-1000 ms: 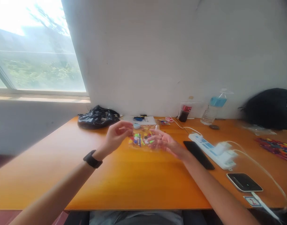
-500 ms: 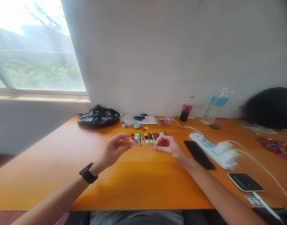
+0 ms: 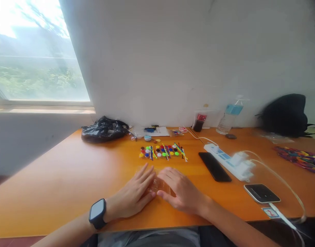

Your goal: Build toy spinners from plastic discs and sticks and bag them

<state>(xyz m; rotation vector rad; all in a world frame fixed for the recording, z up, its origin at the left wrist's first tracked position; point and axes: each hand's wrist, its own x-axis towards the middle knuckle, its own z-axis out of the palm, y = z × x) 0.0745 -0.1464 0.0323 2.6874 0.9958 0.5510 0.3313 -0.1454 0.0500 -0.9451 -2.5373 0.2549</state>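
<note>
My left hand [image 3: 135, 192] lies palm down near the table's front, fingers stretched out over a piece of clear crinkled plastic [image 3: 154, 186]. Facing it, my right hand [image 3: 182, 190] rests on the plastic's other side with its fingers bent but apart. Neither hand grips anything that I can see. Beyond my fingertips lie small round coloured pieces [image 3: 158, 151] like buttons or caps, set out in groups. Thin coloured sticks [image 3: 183, 153] with small shaped ends lie among them. Part of the plastic is hidden under my hands.
To the right are a dark phone [image 3: 214, 167], a white power strip [image 3: 228, 161] with cables and a charging device [image 3: 261, 193]. Along the wall stand a black plastic bag [image 3: 104, 129], a cola bottle [image 3: 200, 122] and a water bottle [image 3: 225, 123]. A multicoloured mat [image 3: 299, 159] lies far right.
Both hands have come down towards me from in front of the coloured pieces onto the table. Their fingers have spread, and clear plastic shows between them. The view has shifted slightly.
</note>
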